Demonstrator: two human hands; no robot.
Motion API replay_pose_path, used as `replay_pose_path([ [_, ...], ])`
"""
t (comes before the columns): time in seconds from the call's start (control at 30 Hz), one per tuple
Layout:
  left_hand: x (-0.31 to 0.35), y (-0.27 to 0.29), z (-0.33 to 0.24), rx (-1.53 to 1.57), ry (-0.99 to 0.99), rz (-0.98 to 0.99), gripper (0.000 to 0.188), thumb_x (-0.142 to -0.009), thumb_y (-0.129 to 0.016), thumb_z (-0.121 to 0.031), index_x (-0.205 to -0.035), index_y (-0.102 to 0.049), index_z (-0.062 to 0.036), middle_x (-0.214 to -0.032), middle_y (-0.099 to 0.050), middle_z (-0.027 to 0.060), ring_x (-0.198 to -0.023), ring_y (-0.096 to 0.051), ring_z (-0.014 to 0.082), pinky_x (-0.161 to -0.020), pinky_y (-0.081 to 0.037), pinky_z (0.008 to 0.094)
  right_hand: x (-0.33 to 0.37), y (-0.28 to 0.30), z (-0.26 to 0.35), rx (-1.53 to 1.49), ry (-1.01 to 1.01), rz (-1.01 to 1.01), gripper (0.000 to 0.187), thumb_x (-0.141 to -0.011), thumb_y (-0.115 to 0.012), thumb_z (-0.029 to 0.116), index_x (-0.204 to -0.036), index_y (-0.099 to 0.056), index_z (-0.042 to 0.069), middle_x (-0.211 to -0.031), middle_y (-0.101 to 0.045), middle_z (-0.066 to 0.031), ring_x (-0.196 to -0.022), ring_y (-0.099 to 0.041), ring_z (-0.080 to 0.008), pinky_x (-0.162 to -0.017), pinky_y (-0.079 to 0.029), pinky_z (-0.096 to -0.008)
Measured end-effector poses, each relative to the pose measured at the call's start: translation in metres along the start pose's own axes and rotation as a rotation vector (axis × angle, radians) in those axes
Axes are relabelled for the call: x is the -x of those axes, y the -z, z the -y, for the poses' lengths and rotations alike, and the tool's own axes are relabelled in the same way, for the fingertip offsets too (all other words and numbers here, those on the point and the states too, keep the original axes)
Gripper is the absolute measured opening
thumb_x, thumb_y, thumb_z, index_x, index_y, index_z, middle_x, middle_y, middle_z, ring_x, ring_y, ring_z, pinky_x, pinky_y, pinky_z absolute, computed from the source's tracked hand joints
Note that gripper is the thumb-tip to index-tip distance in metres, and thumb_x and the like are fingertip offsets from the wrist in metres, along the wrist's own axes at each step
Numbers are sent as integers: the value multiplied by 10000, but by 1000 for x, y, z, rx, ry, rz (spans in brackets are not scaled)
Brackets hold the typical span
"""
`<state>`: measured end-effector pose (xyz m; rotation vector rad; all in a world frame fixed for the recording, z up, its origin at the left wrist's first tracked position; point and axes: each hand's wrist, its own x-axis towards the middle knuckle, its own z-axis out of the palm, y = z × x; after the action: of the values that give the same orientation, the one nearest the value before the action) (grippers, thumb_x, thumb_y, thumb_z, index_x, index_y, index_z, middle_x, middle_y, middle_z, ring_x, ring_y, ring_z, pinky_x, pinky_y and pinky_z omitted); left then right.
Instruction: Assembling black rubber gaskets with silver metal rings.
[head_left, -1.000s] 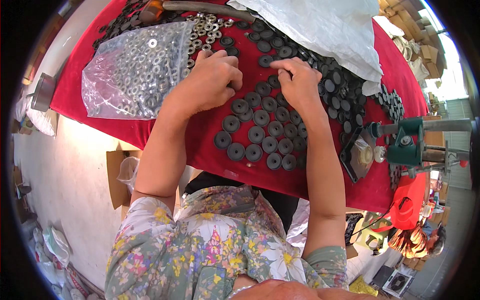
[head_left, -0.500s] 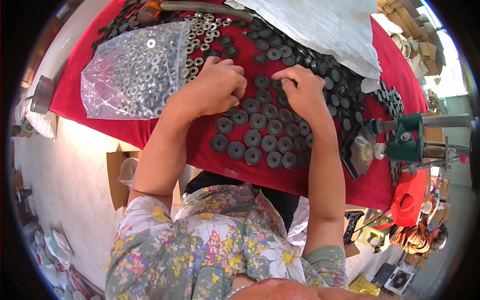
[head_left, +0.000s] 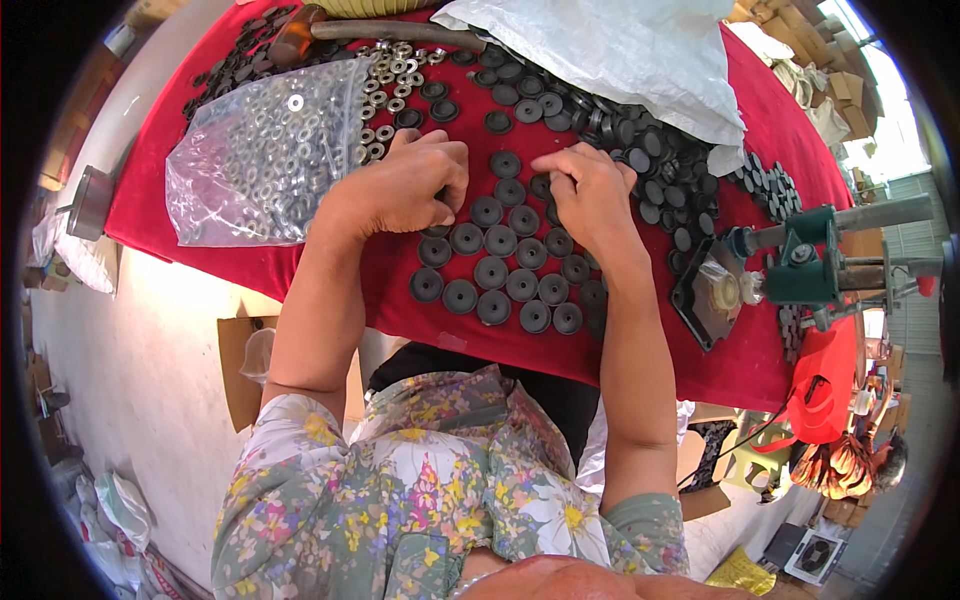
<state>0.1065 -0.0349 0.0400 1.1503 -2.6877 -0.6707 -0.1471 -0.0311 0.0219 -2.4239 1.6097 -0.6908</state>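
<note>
My left hand (head_left: 420, 185) is curled closed over the red cloth, left of a grouping of round black discs (head_left: 500, 240) with centre holes. Whatever its fingertips hold is hidden under the hand. My right hand (head_left: 595, 200) hovers at the right side of the same discs. Its index finger reaches left and its thumb sits apart below, next to a disc (head_left: 540, 186) partly covered by the fingers. I see nothing between them. A clear plastic bag (head_left: 270, 150) full of small metal ring bearings lies left of my left hand, with loose bearings (head_left: 385, 95) spilling from its edge.
Many black discs (head_left: 650, 160) pile up beyond my right hand, partly under a white sack (head_left: 610, 50). A hammer (head_left: 390, 33) lies at the back left. At the table's right stands a green metal clamp-like press (head_left: 805, 250). The red cloth (head_left: 400, 315) covers the table.
The view has shifted slightly, bringing more of the hammer into sight. Both hands have come a little nearer to me, and the left hand is more tightly curled. The disc grouping looks much the same.
</note>
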Motion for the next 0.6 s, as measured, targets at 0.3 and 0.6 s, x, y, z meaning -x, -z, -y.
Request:
replay_pose_path([
  [0.3,7,4,-2,29,14,-46,199,-633,-823,-156,-780,-695,-117,-984,-573,2,-1095,-502,242,-1016,-296,451,-48,-24,10,73,33,-37,235,-903,-607,123,-1086,-751,157,-1051,-656,-68,-1079,-590,-256,-988,-327,-463],
  [0.6,10,7,-7,41,-8,-5,217,-639,-804,-109,-785,-645,-98,-905,-581,21,-1014,-537,251,-997,-305,440,-48,-15,-11,-116,-103,-111,228,-879,-619,72,-1040,-755,157,-957,-650,-66,-1032,-603,-252,-983,-337,-465],
])
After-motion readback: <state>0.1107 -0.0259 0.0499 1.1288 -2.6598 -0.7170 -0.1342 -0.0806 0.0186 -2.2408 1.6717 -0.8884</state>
